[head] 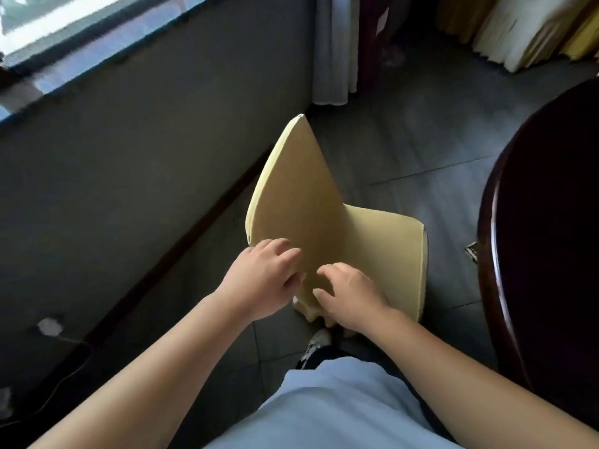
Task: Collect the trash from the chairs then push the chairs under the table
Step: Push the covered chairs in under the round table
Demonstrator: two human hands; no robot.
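A chair [301,202] in a pale yellow fabric cover stands in front of me, its seat [385,254] pointing right toward the dark round table [551,222]. I see nothing lying on the seat. My left hand [262,280] grips the left part of the backrest's top edge, fingers curled over the fabric. My right hand [351,296] holds the right part of that edge with bent fingers, thumb spread apart. A small striped scrap [471,251] lies on the floor by the table's rim.
A grey wall [146,163] with a dark skirting runs close along the chair's left. A wall socket with a cable [48,325] sits low at left. More yellow-covered chairs [525,30] stand at the far right. Grey tiled floor [421,150] lies between chair and table.
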